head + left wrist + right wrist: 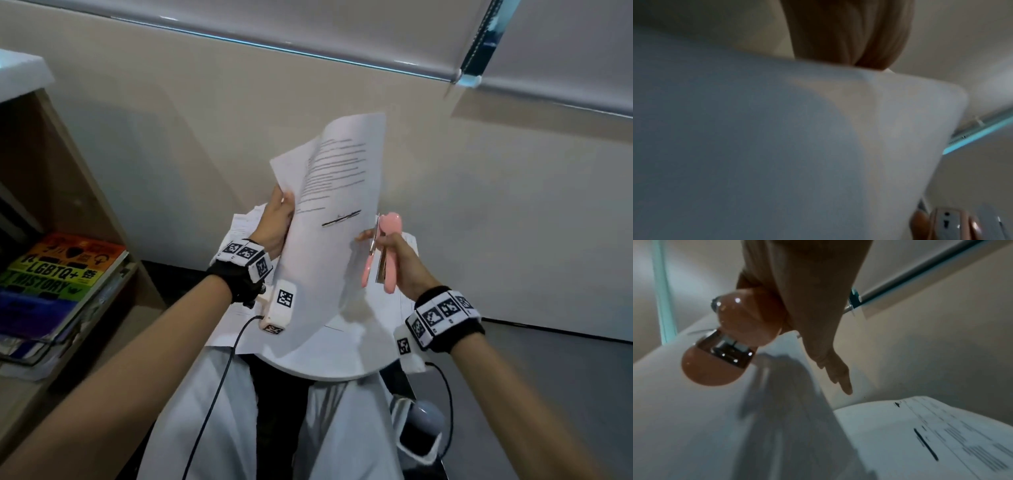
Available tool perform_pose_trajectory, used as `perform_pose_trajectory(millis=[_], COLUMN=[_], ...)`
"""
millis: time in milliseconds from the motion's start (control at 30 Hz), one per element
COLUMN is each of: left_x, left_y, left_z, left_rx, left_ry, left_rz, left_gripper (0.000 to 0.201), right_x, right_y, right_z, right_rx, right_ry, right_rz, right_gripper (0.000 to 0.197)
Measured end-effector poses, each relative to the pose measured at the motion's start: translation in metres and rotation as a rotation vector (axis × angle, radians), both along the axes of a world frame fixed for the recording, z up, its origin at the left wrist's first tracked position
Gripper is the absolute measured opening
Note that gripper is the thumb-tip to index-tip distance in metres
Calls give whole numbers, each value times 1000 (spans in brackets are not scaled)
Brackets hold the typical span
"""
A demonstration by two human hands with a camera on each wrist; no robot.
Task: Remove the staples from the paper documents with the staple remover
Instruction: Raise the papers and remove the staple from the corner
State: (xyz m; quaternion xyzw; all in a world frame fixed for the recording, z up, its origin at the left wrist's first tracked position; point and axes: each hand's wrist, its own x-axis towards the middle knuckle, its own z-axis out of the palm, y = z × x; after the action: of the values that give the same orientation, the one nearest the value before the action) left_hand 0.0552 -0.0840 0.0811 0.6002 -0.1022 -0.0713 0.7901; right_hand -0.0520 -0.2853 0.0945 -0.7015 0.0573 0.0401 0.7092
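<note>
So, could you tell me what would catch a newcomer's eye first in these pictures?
Probably the white printed document held up at the centre of the head view, gripped at its left edge by the left hand. Next comes the pink staple remover in the right hand, right beside the document's right edge. The bright rainbow-coloured book on the shelf at far left also stands out.

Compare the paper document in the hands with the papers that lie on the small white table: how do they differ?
The held document is lifted in the air, while the papers on the table lie flat. The held document bends and its sheets fan apart at the top; the papers on the table stay level. The left hand grips the held document and the right hand, which holds the pink staple remover, touches its edge; no hand touches the table papers. Both are white with printed text.
</note>
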Motion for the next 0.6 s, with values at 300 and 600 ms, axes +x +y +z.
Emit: perform_pose_trajectory(millis=[300,600], left_x=[-3,-12], left_y=[4,55], left_z=[-26,-86], left_rx=[258,1059], left_ry=[82,174], left_rz=[213,188], left_gripper=[25,75], right_x=[5,-11], right_y=[-36,-69], right_z=[-25,-74], right_rx=[188,-132], right_ry=[108,456], right_rz=[-318,-839], right_gripper=[15,24])
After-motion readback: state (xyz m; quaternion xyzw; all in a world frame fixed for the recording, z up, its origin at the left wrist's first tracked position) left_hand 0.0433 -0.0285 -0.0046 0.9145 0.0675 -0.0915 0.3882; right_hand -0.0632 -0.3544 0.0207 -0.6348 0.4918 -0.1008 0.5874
